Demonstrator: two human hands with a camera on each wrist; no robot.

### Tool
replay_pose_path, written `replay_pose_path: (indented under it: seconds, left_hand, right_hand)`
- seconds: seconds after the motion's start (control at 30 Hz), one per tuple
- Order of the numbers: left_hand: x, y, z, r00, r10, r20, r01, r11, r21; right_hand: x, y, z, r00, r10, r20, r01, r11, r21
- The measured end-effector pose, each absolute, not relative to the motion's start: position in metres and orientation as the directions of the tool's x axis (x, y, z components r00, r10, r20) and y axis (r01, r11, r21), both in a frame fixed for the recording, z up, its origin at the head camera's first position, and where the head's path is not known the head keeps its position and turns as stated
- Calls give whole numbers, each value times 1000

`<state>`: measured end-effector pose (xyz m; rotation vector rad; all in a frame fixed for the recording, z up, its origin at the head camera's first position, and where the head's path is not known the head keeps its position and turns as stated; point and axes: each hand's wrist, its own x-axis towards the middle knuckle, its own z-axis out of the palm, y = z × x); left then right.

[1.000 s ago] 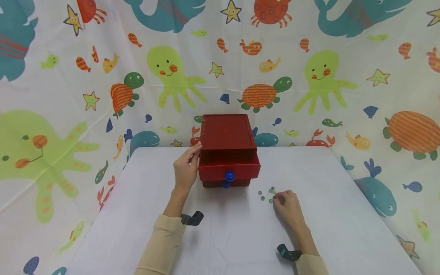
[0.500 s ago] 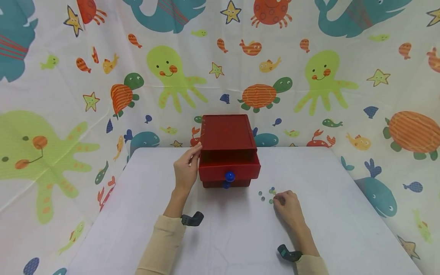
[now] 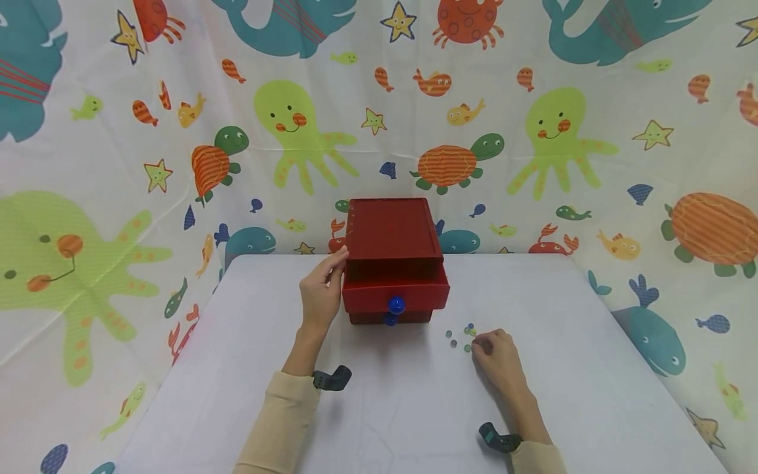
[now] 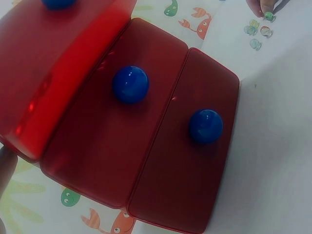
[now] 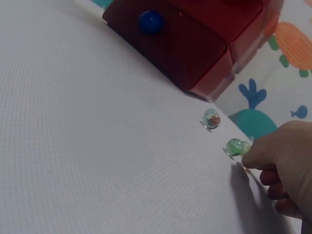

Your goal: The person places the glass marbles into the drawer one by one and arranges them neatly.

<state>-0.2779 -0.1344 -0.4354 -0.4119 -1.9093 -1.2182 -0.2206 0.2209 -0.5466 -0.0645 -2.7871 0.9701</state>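
A red drawer cabinet (image 3: 391, 227) stands at the table's back middle. Its top drawer (image 3: 367, 300) is pulled out, with a blue knob (image 3: 396, 305). My left hand (image 3: 320, 293) touches the cabinet's left side with fairly straight fingers; in the left wrist view only finger parts (image 4: 6, 168) show at the edge. To the right of the cabinet lie several small glass marbles (image 3: 468, 347). Beside them my right hand (image 3: 499, 352) has curled fingers and seems to pinch a marble, mostly hidden by the fingertips. A green marble (image 5: 235, 147) lies against those fingertips in the right wrist view.
Two lower drawers (image 4: 109, 141) are closed, each with a blue knob (image 4: 205, 126). A white table (image 3: 403, 408) carries everything. Behind it and along both sides hangs a cloth (image 3: 379, 131) printed with sea animals. Each wrist wears a dark camera (image 3: 333, 378).
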Motion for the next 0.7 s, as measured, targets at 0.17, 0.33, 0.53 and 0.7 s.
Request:
replay_pose_path:
  seconds: [0.17,0.33,0.53,0.7]
  left_hand:
    - [-278,-135,-436,-613,-149,776,638,486,597]
    - [-278,-135,-436,-612,-147,777,641,484,596]
    - [-279,-135,-436,-610,-147,779,644,482,595]
    - [-278,-136,-436,-605,-138,784,650,484,586]
  right_hand:
    - [-220,221,-545,-980,102,170,-25,786,-617]
    - [-220,220,-543,-980,106,166,-22,779,-626]
    - [-219,220,-540,-976,106,191,-39,775,-631]
    - [-217,219,-540,-959,89,271,-106,770,-629]
